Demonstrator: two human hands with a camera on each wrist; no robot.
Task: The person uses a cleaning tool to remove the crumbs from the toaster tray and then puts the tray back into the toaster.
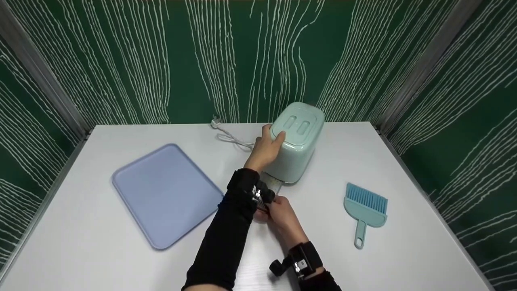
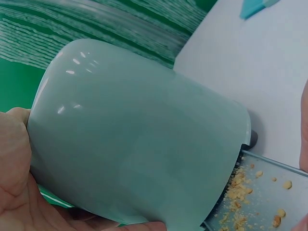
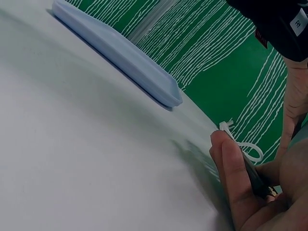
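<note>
A pale green toaster (image 1: 293,163) stands toward the back of the table, its top marked by two long slot shapes. My left hand (image 1: 264,148) holds it at the near left of the top, thumb on the upper face. From the toaster's lower end a metal crumb tray (image 2: 276,185) sticks partly out. Yellowish crumbs (image 2: 237,192) lie on it, thickest beside the toaster. My right hand (image 1: 284,214) pinches the tray's outer end; in the right wrist view its fingers (image 3: 233,168) lie along the tray's side. In the head view, the left wrist hides part of the tray.
A lavender-blue rectangular tray (image 1: 169,198) lies on the left of the white table (image 1: 323,242). To the right lies a turquoise hand brush (image 1: 365,208), bristles pointing away. A white cord (image 1: 232,139) with its plug rests behind the left hand. Green patterned walls (image 1: 250,60) border the table.
</note>
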